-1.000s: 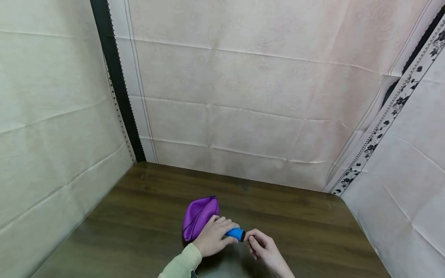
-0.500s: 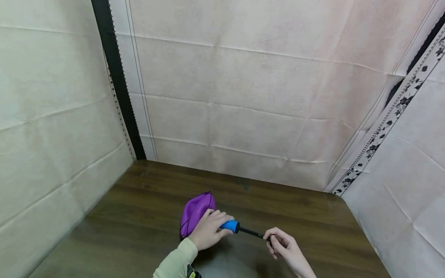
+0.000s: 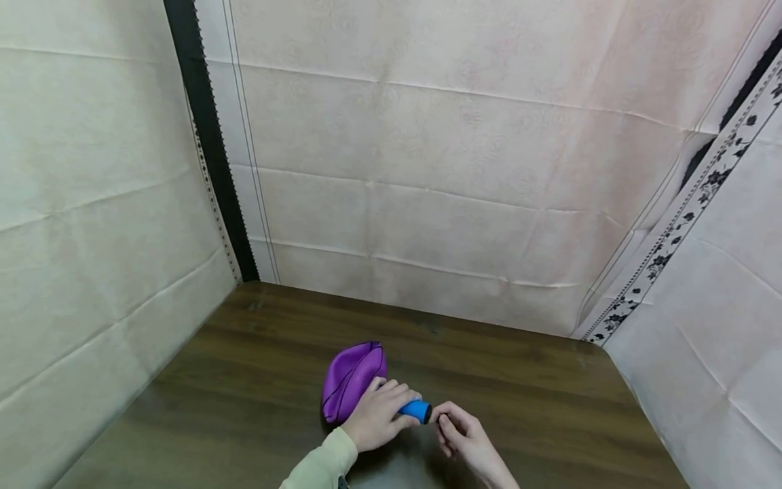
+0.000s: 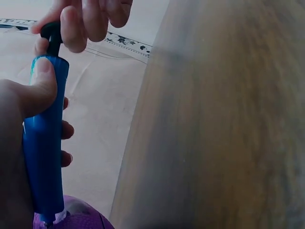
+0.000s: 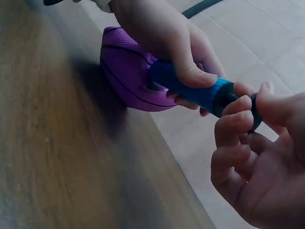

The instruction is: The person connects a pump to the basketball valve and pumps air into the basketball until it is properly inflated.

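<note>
A partly deflated purple ball with black seam lines sits on the wooden table. A blue hand pump has its nozzle end against the ball. My left hand wraps round the pump's barrel, thumb along its side. The pump's black handle sits close to the barrel's end, with only a short piece of rod showing in the left wrist view. My right hand pinches that handle between thumb and fingers.
The brown wood-grain table lies under both hands. Pale creased cloth hangs behind it and on both sides, with a black strip at the left corner and a floral border at the right.
The right hand drew the handle out to the right, exposing the black rod, then pushed it back toward the barrel. The left hand and ball shifted slightly left, then back.
</note>
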The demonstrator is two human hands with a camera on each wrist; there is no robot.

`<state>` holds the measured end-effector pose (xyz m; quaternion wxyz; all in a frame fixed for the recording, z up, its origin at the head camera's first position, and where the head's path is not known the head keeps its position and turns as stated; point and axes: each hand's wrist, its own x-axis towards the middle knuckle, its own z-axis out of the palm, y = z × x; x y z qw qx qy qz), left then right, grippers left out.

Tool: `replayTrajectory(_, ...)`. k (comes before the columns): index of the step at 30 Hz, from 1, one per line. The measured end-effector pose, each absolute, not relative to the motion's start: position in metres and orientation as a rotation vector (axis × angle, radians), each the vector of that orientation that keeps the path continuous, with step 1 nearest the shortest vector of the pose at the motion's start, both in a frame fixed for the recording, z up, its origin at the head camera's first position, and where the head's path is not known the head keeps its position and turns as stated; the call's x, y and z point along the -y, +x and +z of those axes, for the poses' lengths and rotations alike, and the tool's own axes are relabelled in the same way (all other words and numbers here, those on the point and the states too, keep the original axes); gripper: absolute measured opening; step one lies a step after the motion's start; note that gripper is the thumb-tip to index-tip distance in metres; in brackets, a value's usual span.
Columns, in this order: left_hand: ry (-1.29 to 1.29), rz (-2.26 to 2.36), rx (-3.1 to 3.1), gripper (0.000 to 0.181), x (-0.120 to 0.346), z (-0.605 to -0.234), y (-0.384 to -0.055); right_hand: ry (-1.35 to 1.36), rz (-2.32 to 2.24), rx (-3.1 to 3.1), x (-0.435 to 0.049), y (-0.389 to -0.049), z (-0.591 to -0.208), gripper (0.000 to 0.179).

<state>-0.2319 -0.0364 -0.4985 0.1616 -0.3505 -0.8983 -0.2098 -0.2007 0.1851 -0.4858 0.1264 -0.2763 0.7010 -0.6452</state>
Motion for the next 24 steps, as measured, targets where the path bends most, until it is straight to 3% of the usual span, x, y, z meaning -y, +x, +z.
replayTrajectory(13,-0.943,-0.854,2.587,0.034,0.048,-0.498,-0.244,-0.546,-1.959,-2.263,-0.208,-0.187,-0.45,0.023)
replayTrajectory(24,-0.948,-0.814,2.609,0.033,0.053,-0.501,-0.248,-0.987,-2.057,-1.947,-0.21,-0.192,-0.456,0.015)
